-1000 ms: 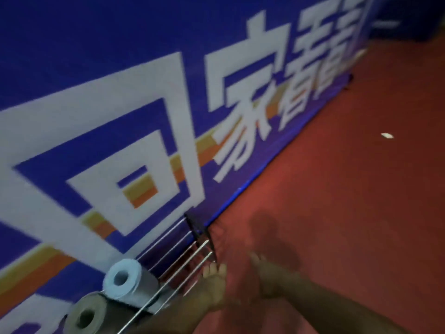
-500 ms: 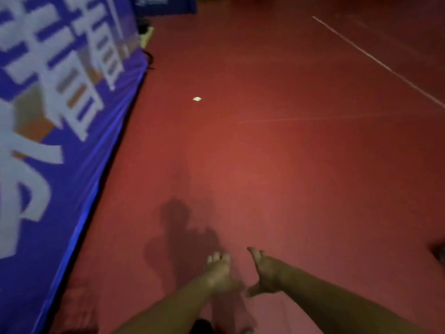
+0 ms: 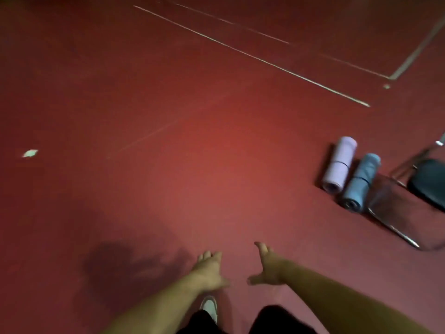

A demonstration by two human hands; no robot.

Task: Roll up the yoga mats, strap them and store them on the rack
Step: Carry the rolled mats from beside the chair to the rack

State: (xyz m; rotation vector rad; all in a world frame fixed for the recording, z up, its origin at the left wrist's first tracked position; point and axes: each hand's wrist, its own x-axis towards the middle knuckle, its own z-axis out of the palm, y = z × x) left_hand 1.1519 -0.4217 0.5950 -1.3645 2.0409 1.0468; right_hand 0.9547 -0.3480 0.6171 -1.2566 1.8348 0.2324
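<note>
Both hands are held out low in front of the body over the red floor point(image 3: 192, 141); the left hand point(image 3: 209, 268) and the right hand point(image 3: 267, 268) are close together, and the grip of each is spread, fingers loose, holding nothing. The task's things in view are two rolled mats lying on the floor well apart from the hands, ahead and off to the person's right: a lilac mat point(image 3: 342, 153) and a blue mat point(image 3: 358, 189). They lie side by side, parallel, just beside each other or touching; which cannot be told. Each shows a dark band point(image 3: 340, 163) round its middle, so both appear rolled and strapped already. Their long axes run away from the person, leaning slightly right, with the coiled ends facing back toward the person. The blue mat sits the nearer to a chair point(image 3: 426, 179) with a metal frame, which stands on its far right side; the lilac mat has open floor on its left. The right hand is the nearer to both mats. Judgement: the step in hand is fetching; the approach must bear right, and a grasp across the roll, at the band, from the lilac side avoids the chair. The rack is not in view. A pale scrap point(image 3: 30, 153) lies far left, one shoe point(image 3: 209, 307) below the hands
</note>
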